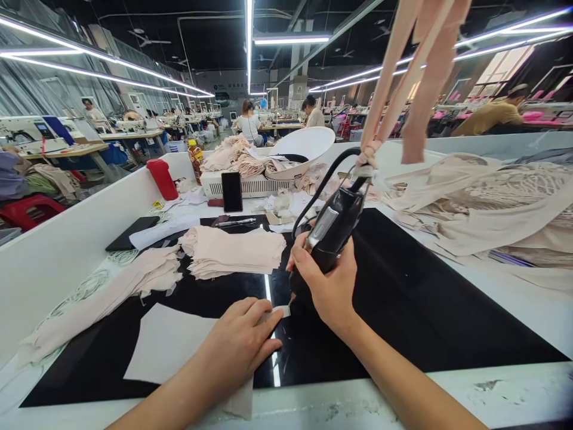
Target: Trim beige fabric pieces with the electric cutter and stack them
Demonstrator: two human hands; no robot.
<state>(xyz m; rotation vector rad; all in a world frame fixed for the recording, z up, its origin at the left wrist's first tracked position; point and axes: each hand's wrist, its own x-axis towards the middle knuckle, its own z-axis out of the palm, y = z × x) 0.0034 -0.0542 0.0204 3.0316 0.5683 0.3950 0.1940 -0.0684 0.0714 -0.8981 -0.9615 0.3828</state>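
My right hand [329,286] is wrapped round a black corded hand tool [333,230] with a silver metal panel on its side. The tool's lower tip points down at the black board [403,298]. My left hand [244,334] lies on the board with fingers stretched and thumb apart, pressing on a pale fabric piece [168,343]. A narrow pale strip [283,310] sticks out beyond the left fingertips, close to the tool's tip. Whether the tip touches the strip I cannot tell. Knotted pink fabric strips [371,149] run upward from the tool's top.
A stack of pale pink fabric pieces [235,251] and a longer bundle [107,298] lie left. Behind stand a phone [231,192], a red cup [162,179] and a white basin [304,146]. Cream fabric [492,209] is heaped right. People sit at sewing tables beyond.
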